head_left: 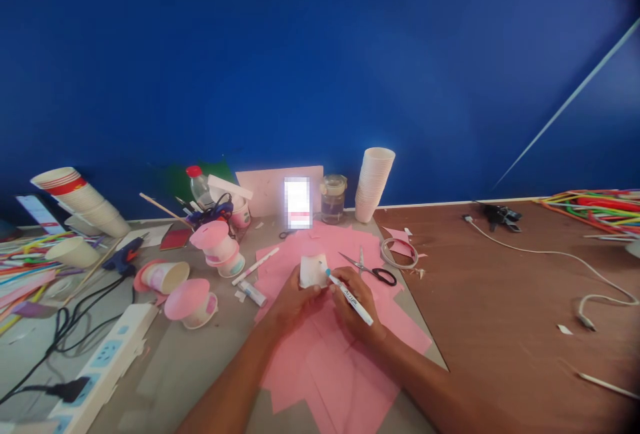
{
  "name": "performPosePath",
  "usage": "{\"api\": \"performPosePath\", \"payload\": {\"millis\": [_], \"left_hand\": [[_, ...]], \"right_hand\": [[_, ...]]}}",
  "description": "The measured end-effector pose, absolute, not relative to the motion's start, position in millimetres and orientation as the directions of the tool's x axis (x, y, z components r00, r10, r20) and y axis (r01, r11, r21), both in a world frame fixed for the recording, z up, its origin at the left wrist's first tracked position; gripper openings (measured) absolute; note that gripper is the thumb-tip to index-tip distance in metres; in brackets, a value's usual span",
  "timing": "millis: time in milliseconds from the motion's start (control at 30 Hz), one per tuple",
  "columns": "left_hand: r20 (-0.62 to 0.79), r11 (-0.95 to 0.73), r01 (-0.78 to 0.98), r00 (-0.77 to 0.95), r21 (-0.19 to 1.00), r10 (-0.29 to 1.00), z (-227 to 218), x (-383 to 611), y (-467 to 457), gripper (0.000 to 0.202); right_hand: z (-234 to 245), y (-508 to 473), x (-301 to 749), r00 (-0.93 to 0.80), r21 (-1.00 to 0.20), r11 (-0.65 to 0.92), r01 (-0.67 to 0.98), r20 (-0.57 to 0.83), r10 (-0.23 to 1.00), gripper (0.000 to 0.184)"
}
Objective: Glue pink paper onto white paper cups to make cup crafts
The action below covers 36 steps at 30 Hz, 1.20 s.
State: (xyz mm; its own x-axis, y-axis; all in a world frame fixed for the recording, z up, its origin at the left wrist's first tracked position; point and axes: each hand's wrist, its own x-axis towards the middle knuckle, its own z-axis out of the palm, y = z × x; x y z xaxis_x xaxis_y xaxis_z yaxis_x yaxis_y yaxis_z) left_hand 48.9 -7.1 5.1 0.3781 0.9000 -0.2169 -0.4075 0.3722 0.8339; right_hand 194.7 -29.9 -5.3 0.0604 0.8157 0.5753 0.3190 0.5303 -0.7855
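My left hand is closed round a small white paper cup, held over pink paper sheets. My right hand grips a white marker with a blue tip, and the tip touches the cup's side. Both hands sit close together at the middle of the grey table.
Scissors and a tape ring lie just right of my hands. Pink-topped cups, a glue gun, a power strip and cables are to the left. A stack of white cups, a jar and a phone stand behind. Coloured straws lie far right.
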Motion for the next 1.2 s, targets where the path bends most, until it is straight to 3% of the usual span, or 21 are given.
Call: {"api": "performPosePath", "payload": {"millis": [467, 700, 1200], "left_hand": [[-0.209, 0.378, -0.423, 0.393, 0.823, 0.895, 4.6, 48.0, -7.5, 0.043], [-0.209, 0.367, -0.416, 0.379, 0.832, 0.902, 2.9, 47.8, -6.9, 0.053], [-0.214, 0.371, -0.425, 0.372, 0.825, 0.903, 2.1, 48.1, -6.5, 0.054]], "right_hand": [[-8.4, -30.1, 193.8, 0.073, -0.820, 0.496, 0.285, 0.534, 0.842, 0.012], [-8.4, -29.6, 193.9, 0.080, -0.816, 0.501, 0.288, 0.542, 0.837, 0.013], [-7.1, -30.3, 193.6, 0.075, -0.823, 0.490, 0.288, 0.530, 0.845, 0.012]]}}
